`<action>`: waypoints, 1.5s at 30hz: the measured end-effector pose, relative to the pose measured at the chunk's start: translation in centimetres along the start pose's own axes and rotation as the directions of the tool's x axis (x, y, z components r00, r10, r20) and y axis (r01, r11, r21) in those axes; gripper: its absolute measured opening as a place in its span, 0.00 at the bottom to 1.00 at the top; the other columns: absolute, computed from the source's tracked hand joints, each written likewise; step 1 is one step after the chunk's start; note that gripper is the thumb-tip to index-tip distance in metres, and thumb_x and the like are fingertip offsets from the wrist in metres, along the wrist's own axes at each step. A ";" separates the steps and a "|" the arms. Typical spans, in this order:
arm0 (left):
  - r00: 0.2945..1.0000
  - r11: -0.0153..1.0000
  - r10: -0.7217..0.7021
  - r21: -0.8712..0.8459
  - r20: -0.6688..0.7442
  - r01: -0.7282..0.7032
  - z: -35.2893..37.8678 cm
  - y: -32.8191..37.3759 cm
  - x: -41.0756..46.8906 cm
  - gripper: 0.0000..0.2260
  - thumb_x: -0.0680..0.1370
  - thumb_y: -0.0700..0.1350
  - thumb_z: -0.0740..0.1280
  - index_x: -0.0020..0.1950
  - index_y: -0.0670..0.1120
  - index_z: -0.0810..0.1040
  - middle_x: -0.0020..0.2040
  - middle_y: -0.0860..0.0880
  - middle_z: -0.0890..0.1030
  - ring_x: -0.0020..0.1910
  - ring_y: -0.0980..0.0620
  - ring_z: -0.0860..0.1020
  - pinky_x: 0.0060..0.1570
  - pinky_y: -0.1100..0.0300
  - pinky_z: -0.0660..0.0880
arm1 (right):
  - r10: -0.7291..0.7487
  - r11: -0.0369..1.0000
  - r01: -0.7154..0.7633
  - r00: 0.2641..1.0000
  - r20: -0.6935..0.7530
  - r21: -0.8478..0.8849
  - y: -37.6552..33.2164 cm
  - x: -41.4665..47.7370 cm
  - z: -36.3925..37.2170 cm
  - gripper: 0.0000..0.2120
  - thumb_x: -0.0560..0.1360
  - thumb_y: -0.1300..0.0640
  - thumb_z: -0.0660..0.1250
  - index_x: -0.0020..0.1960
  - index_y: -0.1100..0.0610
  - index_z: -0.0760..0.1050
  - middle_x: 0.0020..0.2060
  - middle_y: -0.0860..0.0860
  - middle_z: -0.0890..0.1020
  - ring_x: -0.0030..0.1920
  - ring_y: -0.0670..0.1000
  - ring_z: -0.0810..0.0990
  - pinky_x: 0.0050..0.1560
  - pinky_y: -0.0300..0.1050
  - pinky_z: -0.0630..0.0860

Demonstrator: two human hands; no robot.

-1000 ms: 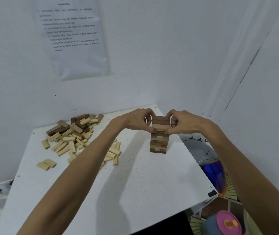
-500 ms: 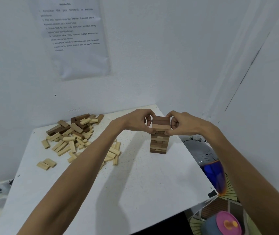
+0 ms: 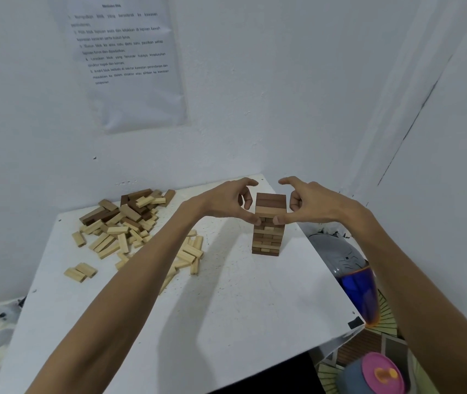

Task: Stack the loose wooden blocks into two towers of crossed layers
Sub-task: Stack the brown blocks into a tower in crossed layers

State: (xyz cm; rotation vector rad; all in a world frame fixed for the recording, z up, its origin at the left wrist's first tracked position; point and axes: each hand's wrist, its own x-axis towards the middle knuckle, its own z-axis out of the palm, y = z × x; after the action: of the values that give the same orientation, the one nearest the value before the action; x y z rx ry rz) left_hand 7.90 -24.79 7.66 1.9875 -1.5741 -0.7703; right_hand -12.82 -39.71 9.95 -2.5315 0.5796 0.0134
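Well to the left of the left hand [image 3: 226, 204], the loose wooden blocks [image 3: 124, 223] lay in a scattered heap on the white table [image 3: 226, 322], pale and dark ones mixed. The left hand had let go of the top layers it had clasped half a second before. Its forefinger was lifted clear and its fingers were loosely curved, holding nothing, with only the thumb tip against the tower's front edge. Between the two hands stood the tower [image 3: 269, 231], upright and square, a dark layer uppermost. The right hand [image 3: 316, 204] mirrored the left, likewise loosened, forefinger raised and thumb tip touching the front below the top layers. The release suggested the squaring-up was finished and the tower stood unaided. More blocks would have to come from the heap, and no second tower was in sight.
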 end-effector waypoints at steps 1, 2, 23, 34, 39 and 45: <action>1.000 1.000 0.003 0.011 -0.008 -0.003 -0.2 0.1 -0.3 0.43 0.69 0.54 0.81 0.78 0.49 0.63 0.45 0.55 0.78 0.42 0.57 0.74 0.46 0.63 0.70 | -0.012 1.000 0.011 1.000 -0.014 -0.020 -0.4 -0.1 -0.2 0.46 0.68 0.36 0.77 0.78 0.48 0.59 0.41 0.50 0.81 0.42 0.48 0.80 0.50 0.49 0.78; 1.000 1.000 0.005 0.028 -0.017 -0.004 -0.5 0.2 -0.7 0.43 0.69 0.55 0.81 0.78 0.50 0.63 0.46 0.55 0.79 0.42 0.57 0.74 0.46 0.63 0.70 | -0.026 0.999 0.025 0.999 -0.029 -0.042 -0.7 -0.3 -0.4 0.43 0.69 0.36 0.76 0.77 0.48 0.61 0.41 0.49 0.82 0.42 0.48 0.80 0.50 0.49 0.78; 0.941 0.986 -0.088 0.103 -0.327 0.128 -4.2 -3.8 -18.7 0.14 0.79 0.51 0.72 0.62 0.49 0.81 0.56 0.58 0.83 0.52 0.66 0.81 0.55 0.65 0.78 | -0.387 0.915 0.375 0.921 -0.056 -0.149 -14.5 -0.7 6.0 0.20 0.77 0.41 0.70 0.66 0.47 0.76 0.55 0.42 0.81 0.55 0.44 0.78 0.50 0.39 0.76; 0.846 0.922 -0.230 0.171 -0.480 0.348 -5.5 -10.8 -23.4 0.09 0.78 0.48 0.72 0.58 0.49 0.83 0.57 0.54 0.82 0.58 0.55 0.81 0.53 0.62 0.75 | -0.432 0.902 0.432 0.902 -0.009 -0.001 -19.2 4.7 11.4 0.15 0.77 0.46 0.71 0.61 0.51 0.79 0.55 0.47 0.82 0.57 0.46 0.80 0.59 0.48 0.78; 0.798 0.868 -0.315 0.184 -0.513 0.461 -5.6 -14.8 -22.3 0.13 0.79 0.50 0.70 0.63 0.51 0.80 0.62 0.51 0.80 0.61 0.50 0.77 0.58 0.55 0.75 | -0.403 0.914 0.405 0.912 0.068 -0.018 -19.6 8.1 14.3 0.14 0.78 0.47 0.70 0.62 0.51 0.79 0.57 0.47 0.81 0.60 0.48 0.77 0.60 0.49 0.76; 0.794 0.841 -0.334 0.219 -0.508 0.494 -5.8 -18.2 -20.2 0.14 0.79 0.45 0.68 0.65 0.50 0.78 0.65 0.50 0.78 0.65 0.47 0.76 0.59 0.51 0.75 | -0.360 0.931 0.362 0.931 0.058 -0.036 -19.6 12.9 17.8 0.15 0.79 0.51 0.69 0.65 0.54 0.78 0.60 0.48 0.81 0.62 0.49 0.77 0.59 0.44 0.75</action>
State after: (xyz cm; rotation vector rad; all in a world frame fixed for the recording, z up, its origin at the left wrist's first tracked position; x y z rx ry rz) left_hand 21.10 -1.00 2.13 2.5916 -1.0423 -0.1378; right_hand 8.80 -20.92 3.03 -2.6370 0.0864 -0.0438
